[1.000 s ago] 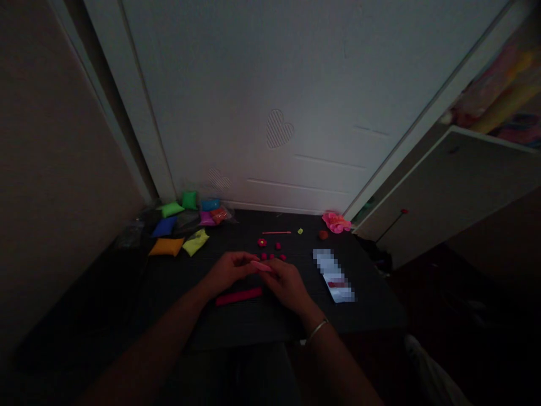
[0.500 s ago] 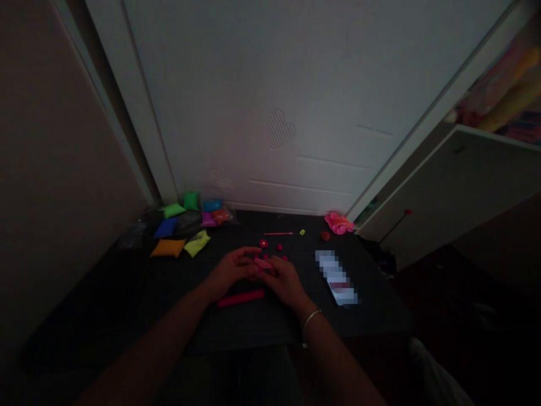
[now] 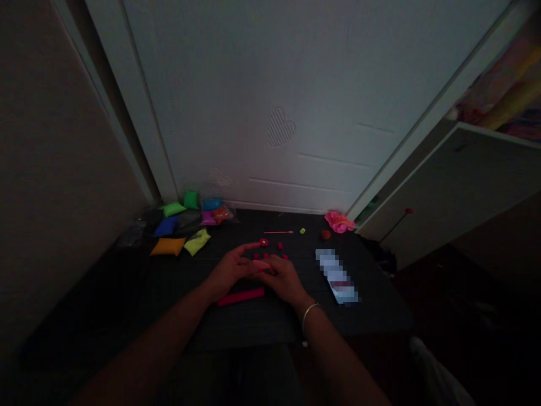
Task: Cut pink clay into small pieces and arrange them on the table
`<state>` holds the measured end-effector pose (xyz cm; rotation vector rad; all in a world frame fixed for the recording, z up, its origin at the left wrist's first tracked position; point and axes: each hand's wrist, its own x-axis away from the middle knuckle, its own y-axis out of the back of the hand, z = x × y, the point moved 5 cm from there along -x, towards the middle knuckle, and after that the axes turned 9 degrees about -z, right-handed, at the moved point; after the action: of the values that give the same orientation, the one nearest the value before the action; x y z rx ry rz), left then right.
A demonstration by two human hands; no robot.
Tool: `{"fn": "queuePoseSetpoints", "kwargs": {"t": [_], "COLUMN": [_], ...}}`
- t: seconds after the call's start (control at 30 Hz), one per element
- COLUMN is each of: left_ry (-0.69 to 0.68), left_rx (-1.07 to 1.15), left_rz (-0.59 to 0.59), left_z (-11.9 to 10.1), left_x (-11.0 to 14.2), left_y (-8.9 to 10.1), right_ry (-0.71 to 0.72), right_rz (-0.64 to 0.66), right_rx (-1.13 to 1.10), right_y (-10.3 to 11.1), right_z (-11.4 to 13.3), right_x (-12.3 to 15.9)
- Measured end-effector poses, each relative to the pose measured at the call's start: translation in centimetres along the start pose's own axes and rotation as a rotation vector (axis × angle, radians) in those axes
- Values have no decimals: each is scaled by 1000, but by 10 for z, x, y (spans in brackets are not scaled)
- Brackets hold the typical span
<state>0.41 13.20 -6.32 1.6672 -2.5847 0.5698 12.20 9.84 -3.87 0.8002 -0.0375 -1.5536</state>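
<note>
A flat, light-pink piece of clay (image 3: 261,264) is pinched between my two hands above the dark table. My left hand (image 3: 228,273) closes on its left side with thumb and fingers, while the index finger points out toward a small dark-pink flower (image 3: 264,242) with a yellow centre. From the right, my right hand (image 3: 288,278) grips the same piece; a bracelet circles that wrist. Several small dark-pink lumps (image 3: 279,246) lie just beyond my fingers, some partly hidden. Nearer to me, a dark-pink rod (image 3: 240,296) lies below my hands.
Colourful soft packets (image 3: 168,246) are grouped at the back left. A thin pink stick (image 3: 278,232), a yellow bit (image 3: 302,230), a brownish ball (image 3: 325,234) and a pink petalled cluster (image 3: 339,222) lie along the back. A phone (image 3: 337,276) rests at right.
My left index finger has stretched out toward the small flower. The light-pink piece has shifted slightly between my fingers and both hands stay close together.
</note>
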Motion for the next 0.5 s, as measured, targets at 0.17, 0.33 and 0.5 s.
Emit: {"fn": "queuePoseSetpoints", "kwargs": {"t": [0.17,0.33,0.5], "left_ry": [22,14,37], "left_rx": [44,14,82], "left_rz": [19,30,24], "left_z": [0,0,-6], "left_x": [0,1,6], "left_y": [-1,-1,-4], "right_ry": [-21,-1,-36], "right_rz": [14,28,12], "right_rx": [-1,-15,-43], "right_y": [0,-2,1], "right_z": [-2,-3,-3], "right_x": [-1,0,-1]}}
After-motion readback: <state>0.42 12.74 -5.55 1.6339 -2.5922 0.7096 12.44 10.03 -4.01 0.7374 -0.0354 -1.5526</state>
